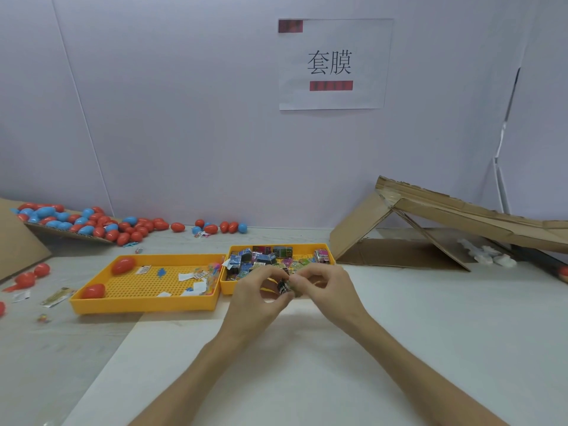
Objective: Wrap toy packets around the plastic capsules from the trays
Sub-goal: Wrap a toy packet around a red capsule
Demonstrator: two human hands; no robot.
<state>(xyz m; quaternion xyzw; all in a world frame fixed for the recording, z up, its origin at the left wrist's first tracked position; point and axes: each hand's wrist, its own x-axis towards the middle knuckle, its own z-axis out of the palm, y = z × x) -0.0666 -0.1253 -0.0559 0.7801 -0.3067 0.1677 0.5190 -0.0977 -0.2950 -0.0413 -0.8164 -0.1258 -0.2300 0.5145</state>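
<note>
My left hand (256,295) and my right hand (322,285) meet in front of the right yellow tray (226,289). Together they pinch a small dark printed toy packet (284,286) between their fingertips. That tray holds several folded colourful packets (261,259). The left yellow tray (144,304) holds two red capsules, one (123,265) at its back left and one (93,291) at its front left, plus paper scraps and small toy bits. No capsule shows between my fingers.
A pile of red and blue capsules (92,224) lies at the back left on cardboard. More red capsules (29,278) and a wrapper (57,296) lie left of the trays. A cardboard ramp (445,222) stands at the right. A paper sign (333,64) hangs on the wall.
</note>
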